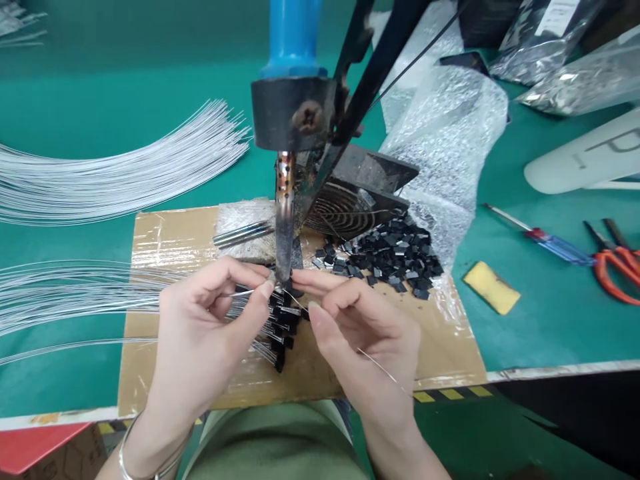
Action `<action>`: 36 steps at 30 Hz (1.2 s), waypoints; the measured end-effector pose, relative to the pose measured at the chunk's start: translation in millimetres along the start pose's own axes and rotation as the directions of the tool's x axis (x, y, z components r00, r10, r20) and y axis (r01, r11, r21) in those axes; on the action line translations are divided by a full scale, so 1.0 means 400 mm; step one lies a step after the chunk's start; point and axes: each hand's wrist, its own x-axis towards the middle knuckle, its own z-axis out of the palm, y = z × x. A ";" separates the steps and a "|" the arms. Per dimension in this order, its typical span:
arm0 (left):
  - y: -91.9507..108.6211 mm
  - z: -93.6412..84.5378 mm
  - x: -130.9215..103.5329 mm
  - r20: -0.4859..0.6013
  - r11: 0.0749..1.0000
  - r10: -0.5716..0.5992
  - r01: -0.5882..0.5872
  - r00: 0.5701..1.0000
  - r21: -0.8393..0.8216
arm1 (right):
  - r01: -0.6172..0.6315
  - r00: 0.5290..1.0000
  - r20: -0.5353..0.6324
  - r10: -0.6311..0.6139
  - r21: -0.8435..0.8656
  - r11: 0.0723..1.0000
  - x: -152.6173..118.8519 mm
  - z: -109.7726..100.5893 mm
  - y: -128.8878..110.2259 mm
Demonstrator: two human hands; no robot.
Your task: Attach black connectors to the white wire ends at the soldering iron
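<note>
Two sheaves of thin wires are spread at the left of a green counter (505,340). In the upper sheaf (125,177), no black ends are seen; the lower sheaf (75,300) is laid across cardboard (150,373), and a cluster of black connectors (280,333) is seen at its right end. Part is thus judged finished, with much left. A white wire (239,293) is pinched narrowly by the fingers of the left hand (195,340), its end held beside the hot-looking tip (284,247) of a blue-handled iron (295,37). Whatever is joined there is hidden by fingertips and metal, and the view is crossed by a black arm (370,87). A thin silvery wire (383,370) is gripped by the closed fingers of the right hand (375,340). Farther right, many loose black pieces (400,253) are heaped, unwired, against bubble wrap (445,147); then a yellow sponge (493,288), a screwdriver (560,247) and orange-handled pliers (617,273) are placed.
</note>
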 end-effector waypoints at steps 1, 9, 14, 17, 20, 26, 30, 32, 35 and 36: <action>-0.001 0.000 0.000 -0.003 1.000 0.001 -0.001 1.000 0.002 | -0.003 1.000 0.004 0.003 0.000 1.000 0.000 0.000 0.000; 0.003 0.009 -0.002 -0.017 0.999 0.017 -0.018 1.000 -0.036 | 0.006 1.000 -0.013 -0.006 0.014 1.000 -0.001 0.002 0.000; 0.006 0.004 -0.002 -0.017 1.000 0.018 -0.019 1.000 -0.012 | 0.012 1.000 -0.012 -0.012 -0.007 1.000 -0.002 0.002 0.002; 0.004 0.002 -0.002 -0.004 1.000 0.011 -0.011 1.000 -0.004 | 0.020 1.000 -0.015 -0.021 -0.046 0.999 -0.002 0.002 0.004; 0.003 0.002 -0.003 -0.001 1.000 0.009 -0.009 1.000 -0.019 | 0.033 0.999 -0.015 -0.034 -0.085 0.996 -0.002 0.003 0.004; 0.006 0.005 -0.004 -0.005 0.999 0.016 -0.016 1.000 -0.031 | 0.058 0.998 -0.014 -0.059 -0.093 0.994 -0.003 0.003 0.002; 0.006 0.005 -0.006 -0.001 0.999 0.010 -0.010 1.000 -0.037 | 0.054 0.998 -0.015 -0.055 -0.098 0.994 -0.005 0.006 0.003; 0.004 0.004 -0.008 -0.007 0.999 0.016 -0.016 1.000 -0.036 | 0.055 0.998 -0.017 -0.057 -0.098 0.994 -0.005 0.007 0.004; 0.003 0.002 -0.009 -0.008 0.999 0.025 -0.026 1.000 -0.036 | 0.058 0.998 -0.019 -0.061 -0.097 0.994 -0.004 0.007 0.004; 0.003 0.001 -0.009 -0.006 0.999 0.025 -0.025 1.000 -0.034 | 0.051 0.998 -0.017 -0.053 -0.101 0.994 -0.003 0.006 0.004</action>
